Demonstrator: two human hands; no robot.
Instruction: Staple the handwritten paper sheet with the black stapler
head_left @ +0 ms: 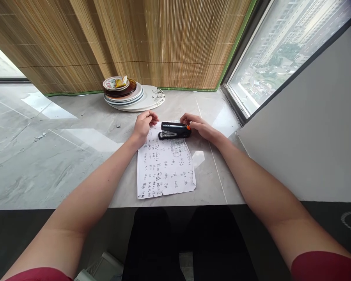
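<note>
A sheet of white paper (156, 171) covered in handwriting lies on the grey stone-look surface, its lower edge slightly torn. On its upper part rests a black stapler (174, 130) with an orange piece at its right end, its jaw end pointing left. My right hand (197, 125) grips that right end, thumb and fingers around the orange piece. At the paper's upper left edge is my left hand (144, 125), fingers curled inward. Whatever those fingers may hold is hidden.
A stack of plates (124, 100) stands behind the paper to the left, with a small yellow-and-white item (121, 82) on top. A bamboo blind (163, 43) hangs at the back. A white wall (310, 117) and a window frame bound the right. A small dark piece (118, 125) lies left.
</note>
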